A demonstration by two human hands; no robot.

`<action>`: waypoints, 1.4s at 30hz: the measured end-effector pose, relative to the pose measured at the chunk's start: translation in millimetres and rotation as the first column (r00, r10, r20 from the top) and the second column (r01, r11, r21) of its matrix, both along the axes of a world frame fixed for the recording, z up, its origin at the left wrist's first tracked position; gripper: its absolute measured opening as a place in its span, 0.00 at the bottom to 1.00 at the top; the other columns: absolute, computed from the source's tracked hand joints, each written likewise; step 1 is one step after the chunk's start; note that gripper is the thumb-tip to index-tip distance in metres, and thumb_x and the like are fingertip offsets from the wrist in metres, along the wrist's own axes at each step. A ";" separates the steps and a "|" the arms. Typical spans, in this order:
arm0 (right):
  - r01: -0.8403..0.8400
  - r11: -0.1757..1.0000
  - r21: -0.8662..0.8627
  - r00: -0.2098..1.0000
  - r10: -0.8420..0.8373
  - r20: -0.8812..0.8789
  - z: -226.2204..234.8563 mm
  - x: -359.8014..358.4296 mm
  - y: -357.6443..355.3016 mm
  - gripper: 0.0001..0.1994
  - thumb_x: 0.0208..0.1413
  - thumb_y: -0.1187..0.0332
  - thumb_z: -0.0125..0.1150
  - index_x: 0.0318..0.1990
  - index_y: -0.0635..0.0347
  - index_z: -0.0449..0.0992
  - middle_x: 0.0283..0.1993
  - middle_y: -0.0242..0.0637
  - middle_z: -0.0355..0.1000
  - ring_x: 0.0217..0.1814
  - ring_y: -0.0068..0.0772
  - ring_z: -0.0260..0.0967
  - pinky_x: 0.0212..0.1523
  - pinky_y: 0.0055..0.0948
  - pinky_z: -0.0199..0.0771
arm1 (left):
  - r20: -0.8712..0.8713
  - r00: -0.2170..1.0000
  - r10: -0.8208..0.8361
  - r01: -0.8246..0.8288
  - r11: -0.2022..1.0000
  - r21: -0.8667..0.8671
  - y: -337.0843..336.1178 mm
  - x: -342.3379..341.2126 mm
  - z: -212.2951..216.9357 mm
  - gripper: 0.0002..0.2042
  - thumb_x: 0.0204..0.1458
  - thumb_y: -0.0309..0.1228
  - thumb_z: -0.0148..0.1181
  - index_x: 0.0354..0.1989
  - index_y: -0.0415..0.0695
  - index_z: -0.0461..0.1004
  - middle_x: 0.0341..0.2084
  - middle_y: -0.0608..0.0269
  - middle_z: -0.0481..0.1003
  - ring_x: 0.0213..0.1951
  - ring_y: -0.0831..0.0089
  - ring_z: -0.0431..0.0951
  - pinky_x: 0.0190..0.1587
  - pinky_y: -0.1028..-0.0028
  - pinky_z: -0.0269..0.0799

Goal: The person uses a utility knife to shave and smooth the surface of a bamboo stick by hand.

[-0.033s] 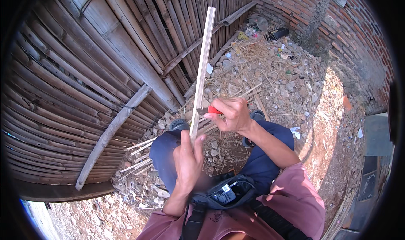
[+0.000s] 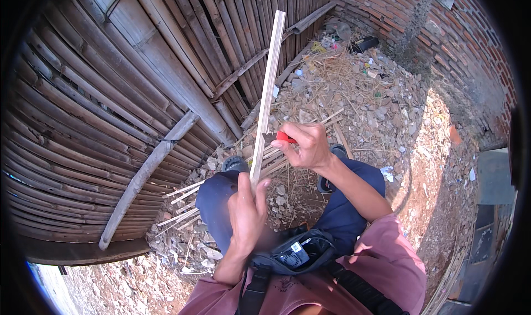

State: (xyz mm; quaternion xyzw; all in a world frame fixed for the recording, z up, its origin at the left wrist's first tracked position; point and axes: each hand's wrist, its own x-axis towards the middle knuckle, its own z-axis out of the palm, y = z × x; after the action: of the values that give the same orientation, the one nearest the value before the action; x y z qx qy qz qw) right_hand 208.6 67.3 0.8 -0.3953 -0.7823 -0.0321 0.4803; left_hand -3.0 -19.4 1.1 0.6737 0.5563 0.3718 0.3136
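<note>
Left grip (image 2: 245, 211) clasps a long, straight, pale strip (image 2: 269, 92) with lengthwise grain.

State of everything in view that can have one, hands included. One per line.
Left hand: closed around the wooden strip's lower end
Right hand: gripping the red-handled blade
Wooden strip: held raised, slightly tilted
Red-handled blade: exposed, at the strip's edge
Waist pouch: open, items inside
Thin sticks: loose, lying on the ground

– What lies left?
– The bamboo wall (image 2: 72, 165); rubble (image 2: 381, 115) to its right, the brick wall (image 2: 475, 55) beyond;
– And nearer?
– The knife (image 2: 285, 137) in the right hand (image 2: 310, 146), right of the strip (image 2: 268, 88); the left hand (image 2: 245, 207) around its near end.
</note>
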 end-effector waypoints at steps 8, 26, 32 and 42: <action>0.131 0.984 -0.119 0.984 -0.144 -0.105 14.0 33.5 16.2 0.18 0.68 0.54 0.68 0.30 0.57 0.76 0.19 0.37 0.74 0.18 0.37 0.75 0.20 0.36 0.67 | -0.045 0.996 -0.075 0.072 0.996 -0.049 -18.1 -1.3 -2.3 0.13 0.69 0.33 0.64 0.41 0.39 0.65 0.16 0.42 0.74 0.23 0.36 0.78 0.22 0.52 0.67; -0.064 0.996 -0.059 0.996 0.068 0.059 3.3 2.6 -2.6 0.20 0.62 0.52 0.71 0.27 0.56 0.75 0.19 0.34 0.69 0.17 0.40 0.70 0.20 0.38 0.66 | 0.065 0.997 -0.046 0.050 0.997 -0.065 -8.6 -2.0 -2.5 0.13 0.70 0.31 0.62 0.41 0.38 0.64 0.17 0.43 0.73 0.20 0.42 0.78 0.22 0.55 0.67; -0.063 0.997 -0.037 0.996 0.065 0.059 1.9 0.9 -0.8 0.20 0.62 0.51 0.71 0.27 0.56 0.75 0.19 0.35 0.69 0.17 0.40 0.70 0.19 0.38 0.66 | 0.038 0.998 -0.054 0.057 0.996 -0.070 -10.0 -6.1 -1.6 0.14 0.71 0.33 0.61 0.41 0.38 0.64 0.15 0.43 0.72 0.19 0.41 0.76 0.22 0.55 0.65; -0.050 0.998 -0.037 0.998 0.051 0.023 3.4 5.3 7.4 0.20 0.63 0.54 0.71 0.26 0.57 0.74 0.20 0.35 0.69 0.17 0.39 0.70 0.20 0.37 0.65 | 0.009 0.998 -0.070 0.070 0.996 -0.052 -15.5 -11.1 1.2 0.14 0.71 0.34 0.61 0.41 0.38 0.64 0.15 0.42 0.72 0.21 0.37 0.77 0.21 0.53 0.65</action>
State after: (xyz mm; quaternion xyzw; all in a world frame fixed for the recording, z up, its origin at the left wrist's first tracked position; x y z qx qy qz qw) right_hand 213.9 74.7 4.2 -0.3837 -0.7981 -0.0101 0.4644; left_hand -14.1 -35.0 2.3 0.6830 0.5409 0.3483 0.3459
